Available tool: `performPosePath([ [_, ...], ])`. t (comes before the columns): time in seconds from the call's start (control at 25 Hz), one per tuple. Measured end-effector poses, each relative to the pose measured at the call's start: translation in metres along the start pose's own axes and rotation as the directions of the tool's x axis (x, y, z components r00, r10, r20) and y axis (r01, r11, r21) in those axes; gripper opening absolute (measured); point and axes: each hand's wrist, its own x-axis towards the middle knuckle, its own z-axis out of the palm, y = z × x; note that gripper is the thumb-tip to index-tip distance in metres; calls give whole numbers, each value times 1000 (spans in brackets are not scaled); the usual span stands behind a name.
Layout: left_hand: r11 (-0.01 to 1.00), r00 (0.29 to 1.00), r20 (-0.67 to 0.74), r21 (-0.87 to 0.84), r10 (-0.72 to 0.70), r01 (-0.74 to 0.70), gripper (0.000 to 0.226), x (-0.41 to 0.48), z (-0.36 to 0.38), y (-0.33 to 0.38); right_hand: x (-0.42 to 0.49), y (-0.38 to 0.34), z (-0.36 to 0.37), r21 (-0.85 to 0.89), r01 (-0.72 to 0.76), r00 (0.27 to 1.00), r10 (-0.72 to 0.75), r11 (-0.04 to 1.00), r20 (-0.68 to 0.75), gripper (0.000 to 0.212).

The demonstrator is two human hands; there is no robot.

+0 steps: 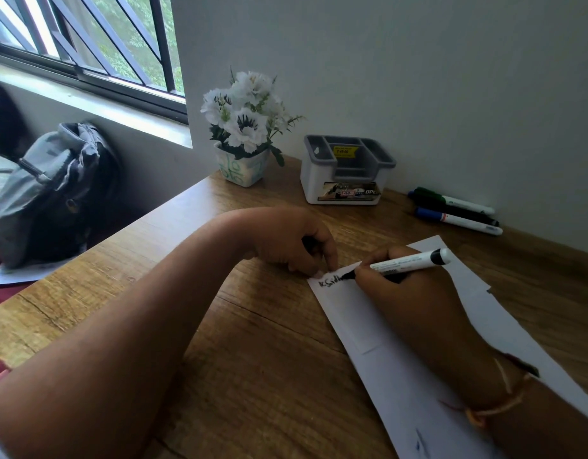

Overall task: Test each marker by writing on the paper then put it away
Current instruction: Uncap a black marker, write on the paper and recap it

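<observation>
- Marker point(405, 261) pinched in right grip point(402, 293), nib on paper point(349, 313).
- Left grip point(292, 241) curled, fingertip pressing paper's corner; whether it holds anything, cannot tell.

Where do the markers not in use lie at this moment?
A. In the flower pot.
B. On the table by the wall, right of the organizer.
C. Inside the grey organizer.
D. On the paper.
B: the three spare markers lie on the table along the wall, right of the organizer.
</observation>
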Motion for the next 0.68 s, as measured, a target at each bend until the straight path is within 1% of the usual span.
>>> performPosePath([
  [0.12,1000,1000,-5,-17,-9,9,22,0,0,0,0,1,1,17,-9,1000,10,1000,-16,7],
  [0.2,1000,1000,-4,-18,-11,11,22,-1,0,1,1,0,0,37,-2,1000,2,999,-10,13],
  [0.28,1000,1000,-3,-20,-15,15,21,-2,0,1,2,1,0,4,8,1000,-8,1000,12,15],
  [0.4,1000,1000,1,-22,-20,20,22,-1,1,2,2,2,-2,-4,26,999,-26,1000,37,5],
  [0.48,1000,1000,-3,-22,-17,17,22,-1,1,1,0,2,-2,-13,59,996,-58,998,72,5],
  [0.6,1000,1000,-12,-26,-17,17,22,0,1,0,-1,1,-2,31,-1,1000,0,1000,17,3],
  [0.68,999,1000,-18,-37,-11,10,22,0,1,0,0,2,-2,51,-25,1000,25,998,8,5],
])
